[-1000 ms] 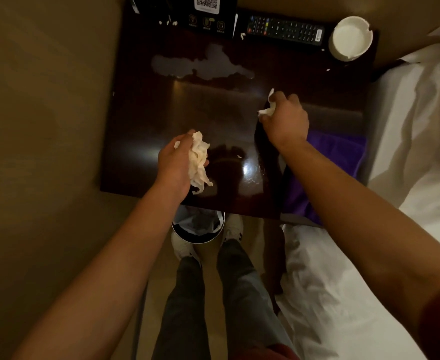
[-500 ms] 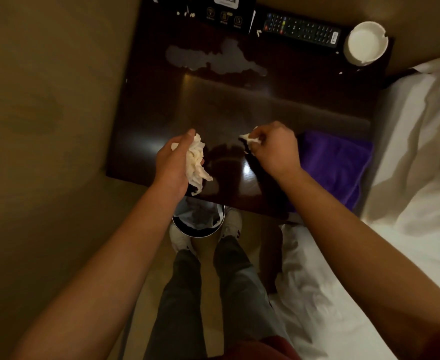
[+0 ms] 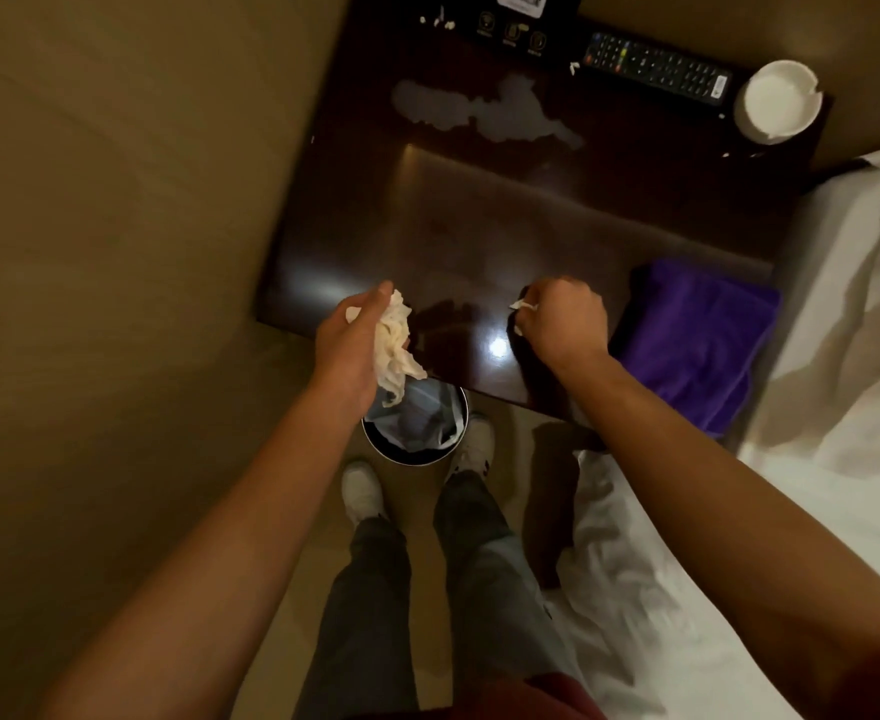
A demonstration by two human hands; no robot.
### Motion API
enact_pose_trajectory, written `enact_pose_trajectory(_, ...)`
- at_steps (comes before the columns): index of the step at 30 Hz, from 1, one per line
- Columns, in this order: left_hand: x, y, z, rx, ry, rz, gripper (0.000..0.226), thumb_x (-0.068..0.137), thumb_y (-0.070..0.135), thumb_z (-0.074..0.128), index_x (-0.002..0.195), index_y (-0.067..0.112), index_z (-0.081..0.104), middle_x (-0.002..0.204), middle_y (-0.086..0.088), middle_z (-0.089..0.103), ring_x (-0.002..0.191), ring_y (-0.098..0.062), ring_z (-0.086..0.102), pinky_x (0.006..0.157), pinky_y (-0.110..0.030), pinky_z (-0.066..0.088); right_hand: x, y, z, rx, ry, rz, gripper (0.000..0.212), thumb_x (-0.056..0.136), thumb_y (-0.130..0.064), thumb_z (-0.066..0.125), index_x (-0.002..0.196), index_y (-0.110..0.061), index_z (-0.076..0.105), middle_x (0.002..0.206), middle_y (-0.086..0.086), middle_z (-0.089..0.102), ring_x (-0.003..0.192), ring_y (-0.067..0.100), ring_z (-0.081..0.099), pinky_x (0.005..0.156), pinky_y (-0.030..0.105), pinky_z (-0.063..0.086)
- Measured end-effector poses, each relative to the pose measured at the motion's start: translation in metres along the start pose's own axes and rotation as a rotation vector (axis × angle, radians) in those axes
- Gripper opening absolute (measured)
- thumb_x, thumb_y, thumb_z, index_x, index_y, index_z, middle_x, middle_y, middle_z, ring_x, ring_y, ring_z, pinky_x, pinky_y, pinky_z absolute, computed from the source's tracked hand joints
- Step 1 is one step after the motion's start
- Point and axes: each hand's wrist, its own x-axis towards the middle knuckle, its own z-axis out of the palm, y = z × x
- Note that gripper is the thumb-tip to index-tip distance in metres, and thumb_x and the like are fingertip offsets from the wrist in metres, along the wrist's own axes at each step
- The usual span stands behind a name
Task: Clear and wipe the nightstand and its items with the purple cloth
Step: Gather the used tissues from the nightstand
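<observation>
The dark glossy nightstand fills the upper middle. My left hand holds a crumpled white tissue over the nightstand's front edge, above the bin. Further right at the front edge, my right hand is closed on a small white paper scrap. The folded purple cloth lies on the nightstand's front right corner, just right of that hand. At the back lie a black remote, a white ashtray and a black card with a QR code. A pale smear marks the surface.
A round waste bin with a liner stands on the floor below the nightstand's front edge, by my white shoes. White bedding borders the right side. A beige wall runs along the left. Small white crumbs sit near the card.
My right hand has drawn back from the middle of the nightstand to its front edge with the scrap. The left hand with the tissue has shifted slightly toward the bin.
</observation>
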Motion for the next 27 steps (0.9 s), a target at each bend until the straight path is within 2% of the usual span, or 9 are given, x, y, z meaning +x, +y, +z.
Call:
enact_pose_trajectory(3,-0.002,-0.009,-0.015,0.006,-0.032,-0.028,0.010,0.089,0.029,0.077,0.091,0.019,0.073,0.081,0.002,0.077,0.078,-0.014,0.074,0.068,-0.028,0.057,-0.014,-0.007,0.002,0.160,-0.048,0.084,0.016,0.082,-0.024,0.074,0.095,-0.016,0.078,0.097,0.013,0.076,0.091,0.034,0.070,0.077,0.034,0.052)
enact_pose_trajectory(6,-0.004,-0.014,-0.032,-0.011,-0.056,-0.047,0.011,0.090,0.029,0.076,0.092,0.018,0.074,0.084,-0.001,0.077,0.081,-0.016,0.074,0.072,-0.030,0.058,-0.038,-0.015,0.007,0.355,-0.010,0.135,0.003,0.081,-0.022,0.076,0.083,-0.023,0.074,0.087,0.008,0.077,0.084,0.025,0.072,0.078,0.033,0.057)
enact_pose_trajectory(11,-0.011,-0.022,-0.065,0.071,-0.128,-0.073,0.011,0.091,0.028,0.075,0.092,0.017,0.073,0.088,-0.004,0.077,0.082,-0.019,0.074,0.076,-0.032,0.059,-0.086,-0.042,0.028,0.524,-0.001,0.144,0.006,0.083,-0.017,0.077,0.087,-0.016,0.075,0.082,0.004,0.075,0.074,0.021,0.074,0.079,0.044,0.062)
enact_pose_trajectory(14,-0.006,-0.031,-0.085,0.147,-0.148,-0.088,0.010,0.090,0.025,0.074,0.096,0.016,0.074,0.087,-0.005,0.076,0.081,-0.021,0.073,0.074,-0.032,0.058,-0.108,-0.059,0.051,0.636,-0.014,0.208,0.007,0.084,-0.014,0.077,0.089,-0.013,0.073,0.083,0.009,0.075,0.073,0.025,0.075,0.075,0.044,0.064)
enact_pose_trajectory(17,0.007,-0.053,-0.101,0.200,-0.151,-0.094,0.001,0.091,0.018,0.072,0.091,0.018,0.072,0.085,-0.005,0.074,0.079,-0.022,0.070,0.069,-0.030,0.057,-0.126,-0.072,0.090,0.776,-0.082,0.269,0.008,0.086,-0.008,0.077,0.092,-0.008,0.071,0.084,0.013,0.075,0.064,0.022,0.074,0.066,0.038,0.065)
enact_pose_trajectory(19,0.022,-0.077,-0.109,0.236,-0.153,-0.138,0.002,0.091,0.017,0.070,0.089,0.017,0.071,0.086,-0.007,0.072,0.080,-0.024,0.068,0.066,-0.029,0.055,-0.134,-0.076,0.123,0.863,-0.126,0.329,0.010,0.087,-0.006,0.077,0.092,-0.006,0.069,0.081,0.010,0.073,0.059,0.020,0.071,0.061,0.036,0.063)
enact_pose_trajectory(22,0.051,-0.123,-0.119,0.309,-0.141,-0.253,0.009,0.088,0.023,0.074,0.089,0.016,0.070,0.090,-0.009,0.073,0.083,-0.027,0.069,0.066,-0.029,0.054,-0.132,-0.073,0.174,1.003,-0.177,0.467,0.013,0.089,-0.001,0.075,0.096,-0.001,0.064,0.076,0.011,0.069,0.055,0.019,0.066,0.058,0.033,0.061)
enact_pose_trajectory(25,0.092,-0.167,-0.123,0.377,-0.070,-0.310,0.017,0.087,0.031,0.076,0.080,0.022,0.063,0.085,0.000,0.066,0.083,-0.024,0.064,0.066,-0.028,0.048,-0.107,-0.065,0.223,1.081,-0.202,0.604,0.015,0.090,0.001,0.073,0.099,-0.001,0.061,0.074,0.011,0.067,0.051,0.017,0.062,0.052,0.031,0.059)
enact_pose_trajectory(27,0.122,-0.197,-0.120,0.430,-0.055,-0.349,0.021,0.088,0.037,0.074,0.092,0.019,0.064,0.091,0.001,0.062,0.087,-0.023,0.059,0.073,-0.029,0.044,-0.085,-0.057,0.260,1.078,-0.231,0.658,0.017,0.090,-0.002,0.074,0.102,0.000,0.062,0.074,0.010,0.068,0.047,0.013,0.063,0.045,0.026,0.057)
